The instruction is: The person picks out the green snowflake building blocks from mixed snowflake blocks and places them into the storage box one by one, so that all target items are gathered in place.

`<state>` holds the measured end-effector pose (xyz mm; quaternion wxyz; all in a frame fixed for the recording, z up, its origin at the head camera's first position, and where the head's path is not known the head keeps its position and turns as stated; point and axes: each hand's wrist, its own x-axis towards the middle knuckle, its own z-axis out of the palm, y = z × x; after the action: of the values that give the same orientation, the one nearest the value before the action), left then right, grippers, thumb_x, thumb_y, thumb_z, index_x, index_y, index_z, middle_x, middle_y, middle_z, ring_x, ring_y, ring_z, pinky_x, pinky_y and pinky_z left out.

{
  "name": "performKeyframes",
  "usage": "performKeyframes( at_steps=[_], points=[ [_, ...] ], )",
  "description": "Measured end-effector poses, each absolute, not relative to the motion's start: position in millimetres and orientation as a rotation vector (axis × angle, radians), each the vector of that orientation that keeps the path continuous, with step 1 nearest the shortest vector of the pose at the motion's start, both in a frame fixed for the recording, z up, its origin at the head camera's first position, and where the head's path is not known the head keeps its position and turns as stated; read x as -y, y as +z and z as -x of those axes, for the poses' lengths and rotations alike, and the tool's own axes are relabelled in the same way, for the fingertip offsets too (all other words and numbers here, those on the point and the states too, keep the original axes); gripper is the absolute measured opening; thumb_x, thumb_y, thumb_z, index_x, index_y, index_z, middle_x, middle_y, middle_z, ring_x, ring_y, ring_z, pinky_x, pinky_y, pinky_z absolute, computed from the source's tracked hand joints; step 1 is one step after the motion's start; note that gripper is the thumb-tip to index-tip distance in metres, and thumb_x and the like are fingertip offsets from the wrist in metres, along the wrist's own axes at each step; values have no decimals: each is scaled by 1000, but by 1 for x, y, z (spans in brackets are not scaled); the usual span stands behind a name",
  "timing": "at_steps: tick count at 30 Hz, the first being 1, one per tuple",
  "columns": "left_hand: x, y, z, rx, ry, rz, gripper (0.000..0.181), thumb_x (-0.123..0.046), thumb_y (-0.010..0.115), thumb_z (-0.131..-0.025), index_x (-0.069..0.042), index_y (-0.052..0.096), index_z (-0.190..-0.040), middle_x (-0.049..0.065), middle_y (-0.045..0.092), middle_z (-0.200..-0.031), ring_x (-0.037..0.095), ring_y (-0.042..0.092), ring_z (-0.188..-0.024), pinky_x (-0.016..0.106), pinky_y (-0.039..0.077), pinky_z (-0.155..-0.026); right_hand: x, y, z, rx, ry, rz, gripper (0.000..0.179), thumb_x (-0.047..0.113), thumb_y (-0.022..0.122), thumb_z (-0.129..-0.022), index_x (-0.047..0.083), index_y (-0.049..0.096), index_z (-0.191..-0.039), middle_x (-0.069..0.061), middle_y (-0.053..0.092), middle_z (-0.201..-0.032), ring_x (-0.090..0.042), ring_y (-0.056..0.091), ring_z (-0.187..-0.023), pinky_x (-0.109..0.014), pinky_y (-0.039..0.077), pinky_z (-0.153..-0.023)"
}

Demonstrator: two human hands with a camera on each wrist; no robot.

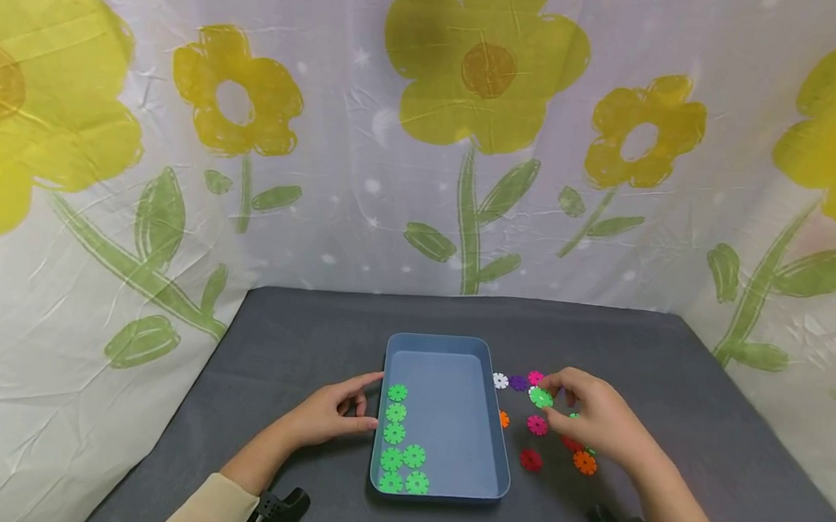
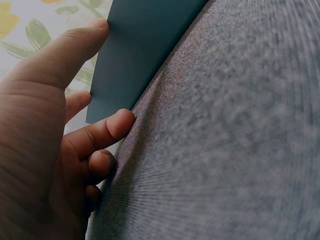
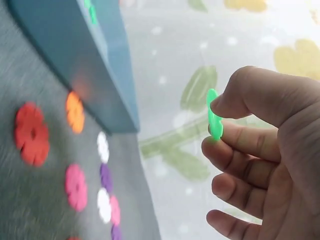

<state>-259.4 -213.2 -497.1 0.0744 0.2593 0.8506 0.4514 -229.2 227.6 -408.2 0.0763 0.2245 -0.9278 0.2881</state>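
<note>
A green snowflake disc, pinched in the right hand's grip, is held up right of the blue tray; the left hand, thumb and forefinger spread, touches the tray's left wall.

Notched discs grn/red/org/pnk/wht/purp; tray blue-gry; bench dk gry; cloth backdrop wht w/ yel-flower, grn-leaf print.

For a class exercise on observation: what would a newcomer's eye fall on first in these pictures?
Probably the large yellow flowers on the cloth behind the table. Next, the blue tray on the table, seven green discs in its left half. To the tray's right, the right hand holds another green disc in its fingers, near scattered coloured discs.
</note>
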Motion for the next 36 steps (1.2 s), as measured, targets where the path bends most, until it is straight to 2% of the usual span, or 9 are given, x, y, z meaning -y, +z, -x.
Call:
performKeyframes(
  at_steps=[7, 15, 29, 36],
  points=[
    [213, -499, 259, -2567, 1365, -760, 74, -31, 80, -93, -19, 44, -156, -3, 60, -88, 14, 43, -62, 28, 38, -60, -205, -400, 234, 2744, 907, -742, 29, 9, 80, -86, 18, 73, -113, 12, 66, -104, -23, 56, -85, -29, 48, -69],
    [214, -502, 261, -2582, 1349, -741, 74, -28, 79, -93, -18, 43, -157, -2, 60, -89, 15, 42, -62, 28, 37, -60, -180, -390, 239, 2738, 970, -809, 30, 14, 79, -89, 19, 72, -118, 13, 66, -102, -22, 58, -85, -31, 50, -71],
    [215, -500, 261, -2592, 1315, -779, 75, -38, 79, -93, -19, 44, -157, -3, 61, -87, 12, 43, -62, 28, 38, -60, -129, -390, 248, 2683, 951, -1070, 25, 15, 81, -90, 19, 72, -113, 12, 68, -104, -21, 54, -78, -29, 44, -63],
    [215, -501, 261, -2605, 1296, -780, 76, -39, 78, -93, -18, 43, -157, -4, 61, -88, 10, 44, -63, 28, 39, -61, -104, -400, 251, 2714, 883, -1118, 23, 17, 82, -89, 20, 74, -110, 12, 68, -102, -15, 52, -80, -29, 45, -66]
  ],
)
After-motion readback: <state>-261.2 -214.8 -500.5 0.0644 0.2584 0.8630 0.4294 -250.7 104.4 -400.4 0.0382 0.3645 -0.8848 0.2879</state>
